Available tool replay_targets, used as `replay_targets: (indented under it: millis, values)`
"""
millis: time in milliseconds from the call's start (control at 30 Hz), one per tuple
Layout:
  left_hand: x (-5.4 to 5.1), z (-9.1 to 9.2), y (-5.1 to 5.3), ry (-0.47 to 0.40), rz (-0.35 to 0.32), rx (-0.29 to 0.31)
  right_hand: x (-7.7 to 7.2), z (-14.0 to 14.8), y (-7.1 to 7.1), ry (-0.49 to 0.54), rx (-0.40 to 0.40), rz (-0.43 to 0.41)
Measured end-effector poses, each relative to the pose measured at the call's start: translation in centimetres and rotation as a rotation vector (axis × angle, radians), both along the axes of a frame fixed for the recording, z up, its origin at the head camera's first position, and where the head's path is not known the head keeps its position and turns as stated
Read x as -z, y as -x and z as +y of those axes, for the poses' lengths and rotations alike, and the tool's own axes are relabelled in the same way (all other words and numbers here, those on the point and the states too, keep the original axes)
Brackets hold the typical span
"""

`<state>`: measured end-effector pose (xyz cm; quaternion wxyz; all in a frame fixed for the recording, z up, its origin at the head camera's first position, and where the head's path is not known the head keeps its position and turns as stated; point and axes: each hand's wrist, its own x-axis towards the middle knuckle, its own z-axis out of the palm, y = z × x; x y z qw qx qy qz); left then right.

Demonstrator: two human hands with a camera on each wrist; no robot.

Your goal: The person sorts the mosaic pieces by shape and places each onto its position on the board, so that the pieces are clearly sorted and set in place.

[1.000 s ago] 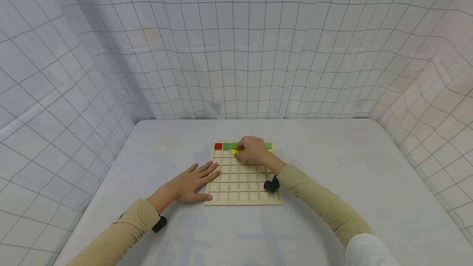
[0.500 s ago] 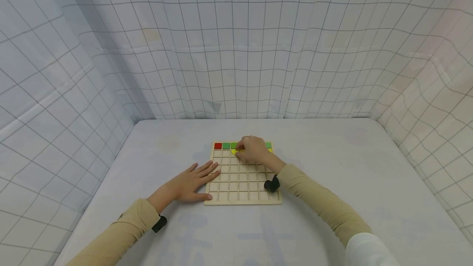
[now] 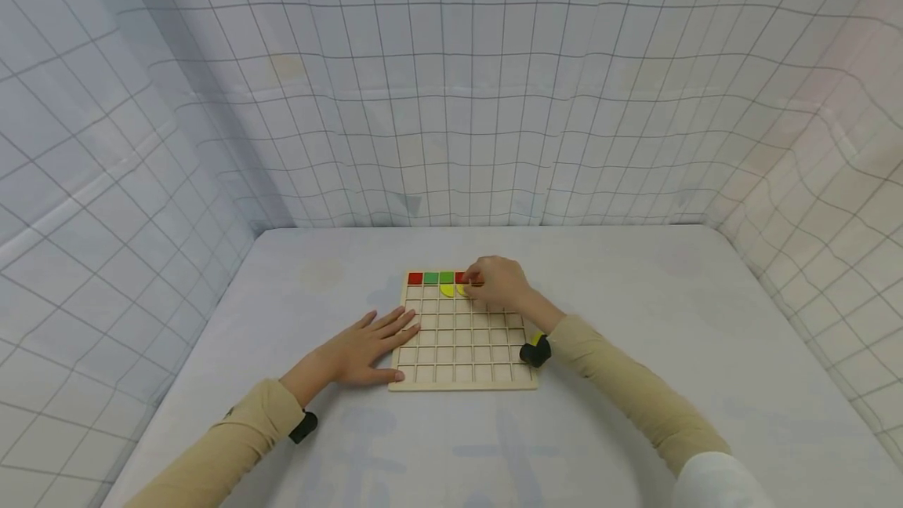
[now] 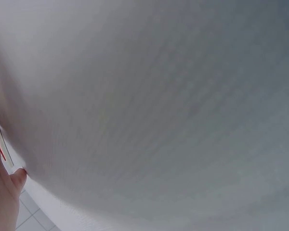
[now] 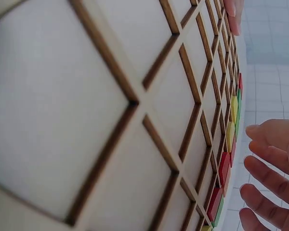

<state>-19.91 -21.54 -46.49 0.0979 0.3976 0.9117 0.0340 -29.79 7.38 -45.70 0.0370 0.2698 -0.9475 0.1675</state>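
Note:
A wooden grid board (image 3: 462, 387) lies on the table. My left hand (image 3: 360, 353) rests flat at its left side, fingers spread, fingertips over the edge. In the left wrist view only part of my left hand (image 4: 4, 192) shows. My right hand (image 3: 497, 284) is over the far rows, its index finger and thumb near a yellow rounded piece (image 3: 461, 289). No piece shows between the fingers of my right hand (image 5: 272, 173) in the right wrist view. Another yellow rounded piece (image 3: 447, 290) sits one square to the left. The far row holds a red square (image 3: 415, 278) and a green square (image 3: 431, 278).
In the right wrist view, red pieces (image 5: 214, 203) stand in squares farther along the yellow ones' row. A white cloth covers the table (image 3: 635, 296). Grid-patterned curtains (image 3: 451, 100) hang behind and at both sides.
My right hand has shifted to the right, so the yellow piece in the third column and a red square in the far row show more. My left hand stays where it was.

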Motion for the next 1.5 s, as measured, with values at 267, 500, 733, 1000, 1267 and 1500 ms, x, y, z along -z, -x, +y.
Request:
replay_targets:
  millis: [267,500,733,1000,1267,1500]
  values:
    - [-0.1,0.0,0.0,-0.003,0.002,0.008,-0.3,1.8,-0.5,0.028,0.038,-0.001]
    - [0.2,-0.1,0.1,0.009,0.014,0.007,-0.4,3.3,-1.1,0.046,0.052,0.019]
    - [0.4,0.0,0.3,0.015,0.019,0.008,-0.3,4.9,-2.0,0.051,0.055,0.035]
    - [0.2,0.0,0.2,0.010,0.017,0.008,0.0,6.7,-3.2,0.054,0.096,0.039]
    - [0.3,-0.1,0.1,-0.002,0.033,0.016,0.4,8.5,-4.2,0.056,0.116,0.056]
    - [0.1,0.0,0.1,0.007,0.033,0.018,0.8,9.8,-5.2,0.057,0.122,0.056]
